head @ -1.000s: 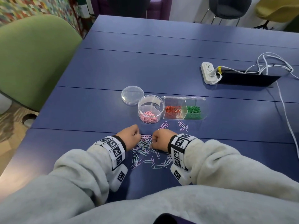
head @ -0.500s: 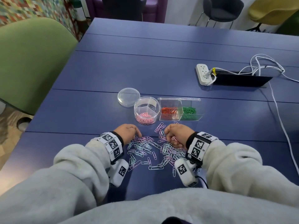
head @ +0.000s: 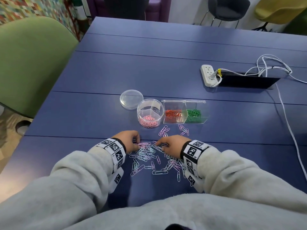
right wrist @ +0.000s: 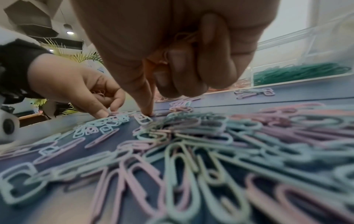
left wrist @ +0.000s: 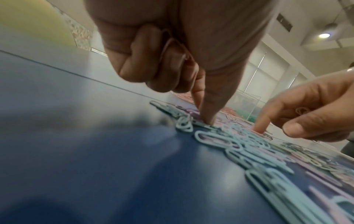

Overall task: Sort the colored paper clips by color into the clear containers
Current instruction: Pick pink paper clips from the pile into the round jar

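Head view: a loose pile of pale blue and pink paper clips (head: 150,156) lies on the blue counter (head: 116,72), just in front of the person and between both wrists. The left hand (head: 131,141) sits at the pile's far left edge, forefinger and thumb tip pressed down on the clips, the other fingers curled over a few pink clips in the palm. The right hand (head: 172,146) sits at the far right edge, forefinger tip down on the counter, its curled fingers likewise holding some pink clips. Beyond the pile stand a round clear tub (head: 150,112) with pink clips in one section and a clear box (head: 184,113) with orange clips and green clips, side by side. The wristbands (head: 193,149) carry black-and-white square codes; no words can be read.
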Demonstrator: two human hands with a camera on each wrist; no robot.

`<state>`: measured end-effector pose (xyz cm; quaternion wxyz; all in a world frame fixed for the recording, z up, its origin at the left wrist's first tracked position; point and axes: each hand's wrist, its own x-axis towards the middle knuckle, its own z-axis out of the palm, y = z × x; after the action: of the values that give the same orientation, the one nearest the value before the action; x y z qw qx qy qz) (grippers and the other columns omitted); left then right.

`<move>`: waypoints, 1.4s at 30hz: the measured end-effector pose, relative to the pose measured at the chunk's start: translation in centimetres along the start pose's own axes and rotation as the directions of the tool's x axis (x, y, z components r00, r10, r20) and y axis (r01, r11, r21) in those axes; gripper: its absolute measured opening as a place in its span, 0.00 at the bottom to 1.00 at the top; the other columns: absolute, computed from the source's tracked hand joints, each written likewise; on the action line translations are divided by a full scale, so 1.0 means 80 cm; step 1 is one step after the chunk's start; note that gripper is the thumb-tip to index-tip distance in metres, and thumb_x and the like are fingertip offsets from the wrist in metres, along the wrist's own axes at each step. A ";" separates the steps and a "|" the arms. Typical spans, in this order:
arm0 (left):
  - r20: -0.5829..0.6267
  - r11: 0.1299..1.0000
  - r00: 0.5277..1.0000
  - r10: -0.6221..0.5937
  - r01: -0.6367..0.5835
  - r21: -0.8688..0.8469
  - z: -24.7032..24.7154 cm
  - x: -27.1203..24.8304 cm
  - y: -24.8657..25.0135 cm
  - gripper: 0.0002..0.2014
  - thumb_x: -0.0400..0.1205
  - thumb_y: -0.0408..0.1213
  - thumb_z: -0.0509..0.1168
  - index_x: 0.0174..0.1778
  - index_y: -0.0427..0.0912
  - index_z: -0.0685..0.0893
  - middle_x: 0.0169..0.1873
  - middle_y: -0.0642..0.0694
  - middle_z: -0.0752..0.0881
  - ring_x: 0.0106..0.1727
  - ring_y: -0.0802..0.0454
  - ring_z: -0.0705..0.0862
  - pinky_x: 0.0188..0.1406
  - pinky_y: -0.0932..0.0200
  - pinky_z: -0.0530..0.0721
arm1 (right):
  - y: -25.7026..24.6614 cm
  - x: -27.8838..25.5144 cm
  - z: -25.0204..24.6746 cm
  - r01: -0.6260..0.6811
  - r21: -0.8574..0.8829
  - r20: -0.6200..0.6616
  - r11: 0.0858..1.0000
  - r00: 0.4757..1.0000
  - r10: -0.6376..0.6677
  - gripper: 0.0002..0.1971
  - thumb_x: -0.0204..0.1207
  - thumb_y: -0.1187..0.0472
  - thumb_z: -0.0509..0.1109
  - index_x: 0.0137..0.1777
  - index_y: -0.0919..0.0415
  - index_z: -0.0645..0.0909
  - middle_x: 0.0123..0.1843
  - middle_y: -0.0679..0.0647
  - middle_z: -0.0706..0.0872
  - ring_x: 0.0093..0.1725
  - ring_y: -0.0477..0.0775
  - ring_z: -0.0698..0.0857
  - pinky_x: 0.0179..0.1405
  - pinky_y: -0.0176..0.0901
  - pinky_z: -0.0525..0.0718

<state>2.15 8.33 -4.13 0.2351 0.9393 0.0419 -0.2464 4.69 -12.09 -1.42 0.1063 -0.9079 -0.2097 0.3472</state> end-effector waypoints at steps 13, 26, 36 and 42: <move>0.066 0.999 0.998 0.002 -0.005 0.049 -0.005 -0.022 -0.019 0.09 0.72 0.35 0.68 0.37 0.53 0.76 0.28 0.56 0.76 0.28 0.59 0.75 0.26 0.65 0.72 | -0.006 0.002 -0.007 0.046 -0.046 0.009 0.998 0.999 -0.045 0.11 0.80 0.52 0.63 0.59 0.45 0.82 0.58 0.45 0.86 0.54 0.48 0.83 0.54 0.40 0.80; 0.074 0.991 0.994 0.080 -0.087 0.102 -0.006 -0.010 -0.009 0.06 0.75 0.41 0.70 0.38 0.54 0.79 0.29 0.60 0.77 0.37 0.57 0.77 0.33 0.65 0.72 | -0.031 0.021 -0.004 0.142 -0.189 0.084 0.972 0.988 -0.128 0.09 0.79 0.55 0.64 0.58 0.48 0.79 0.55 0.48 0.84 0.52 0.53 0.82 0.48 0.44 0.81; 0.121 0.996 0.989 0.086 -0.088 0.006 -0.004 -0.018 -0.010 0.09 0.71 0.48 0.74 0.36 0.53 0.80 0.26 0.59 0.78 0.29 0.64 0.76 0.31 0.67 0.74 | -0.005 0.006 0.001 0.101 -0.150 0.060 0.984 0.994 -0.093 0.05 0.77 0.50 0.67 0.46 0.50 0.79 0.50 0.48 0.85 0.47 0.50 0.81 0.43 0.40 0.77; 0.048 0.986 0.995 0.092 -0.097 0.132 -0.005 -0.006 0.012 0.08 0.76 0.45 0.69 0.48 0.54 0.80 0.40 0.56 0.76 0.44 0.54 0.76 0.44 0.63 0.73 | -0.032 0.029 -0.001 0.107 -0.182 0.010 0.978 0.994 -0.107 0.09 0.78 0.52 0.65 0.56 0.49 0.78 0.55 0.49 0.83 0.55 0.55 0.82 0.48 0.43 0.78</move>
<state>2.12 7.66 -3.21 0.1835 0.9486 -0.0244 -0.2568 5.50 -8.79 -1.88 0.0414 -0.9013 -0.2890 0.3202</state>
